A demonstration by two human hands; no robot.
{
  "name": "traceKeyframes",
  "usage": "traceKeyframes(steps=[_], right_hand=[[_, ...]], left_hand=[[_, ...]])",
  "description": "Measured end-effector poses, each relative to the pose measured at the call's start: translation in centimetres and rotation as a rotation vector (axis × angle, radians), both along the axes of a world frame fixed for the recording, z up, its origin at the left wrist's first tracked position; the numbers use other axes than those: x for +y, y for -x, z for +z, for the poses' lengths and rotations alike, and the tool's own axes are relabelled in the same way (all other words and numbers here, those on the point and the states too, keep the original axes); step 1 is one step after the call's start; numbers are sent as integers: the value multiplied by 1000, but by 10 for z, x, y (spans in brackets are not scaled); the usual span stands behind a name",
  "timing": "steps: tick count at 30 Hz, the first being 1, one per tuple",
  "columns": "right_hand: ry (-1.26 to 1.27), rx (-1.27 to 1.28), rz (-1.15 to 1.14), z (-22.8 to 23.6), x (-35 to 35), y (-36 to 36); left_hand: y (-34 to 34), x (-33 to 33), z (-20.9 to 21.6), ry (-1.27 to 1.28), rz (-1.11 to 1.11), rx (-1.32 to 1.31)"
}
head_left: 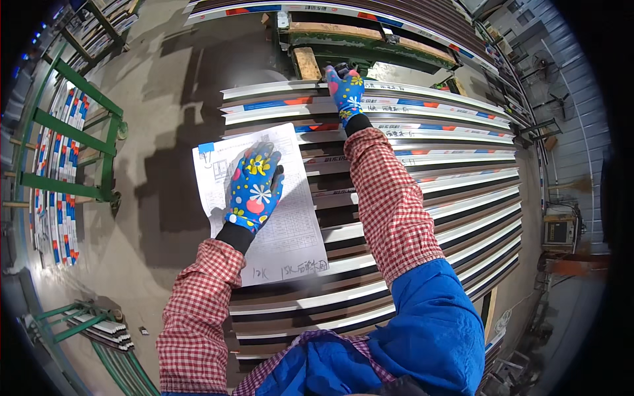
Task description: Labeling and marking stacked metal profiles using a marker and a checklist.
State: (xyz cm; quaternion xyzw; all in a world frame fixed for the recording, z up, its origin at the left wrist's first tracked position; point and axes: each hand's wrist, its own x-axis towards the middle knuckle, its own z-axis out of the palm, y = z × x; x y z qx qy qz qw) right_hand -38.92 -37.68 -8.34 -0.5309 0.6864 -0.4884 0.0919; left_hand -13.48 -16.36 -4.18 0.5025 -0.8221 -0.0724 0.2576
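My left hand, in a blue flowered glove, lies flat on a printed paper sheet with its fingers stretched out. The sheet has a drawing, a table, handwriting at its lower edge and a blue clip at its upper left corner. Beneath it are long white and brown metal profiles laid side by side. My right hand, gloved alike, reaches to the farthest profile. Its dark fingers are curled closed at the far edge; whatever they hold is hidden.
Beyond the profiles stands a green frame with wooden blocks, and more profiles lie behind it. A green trolley stands at left beside bundled profiles. Another green rack is at lower left. A grey box-like machine stands by the right wall.
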Motion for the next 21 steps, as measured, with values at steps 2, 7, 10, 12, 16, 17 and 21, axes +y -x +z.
traceKeyframes(steps=[2, 7, 10, 12, 16, 17, 21], right_hand=[[77, 126, -27, 3, 5, -6], [65, 71, -89, 5, 6, 0], [108, -41, -29, 2, 1, 1], [71, 63, -5, -2, 2, 1], [139, 37, -86, -1, -2, 15], [84, 121, -82, -2, 1, 16], [63, 78, -55, 5, 5, 2]], left_hand=[[-2, 1, 0, -1, -1, 5], [1, 2, -1, -13, 5, 10], [-2, 1, 1, 18, 2, 31], [-4, 2, 3, 36, 5, 44], [-4, 0, 9, -213, 201, 520], [-4, -1, 4, -178, 192, 607], [-22, -5, -31, -216, 268, 784]])
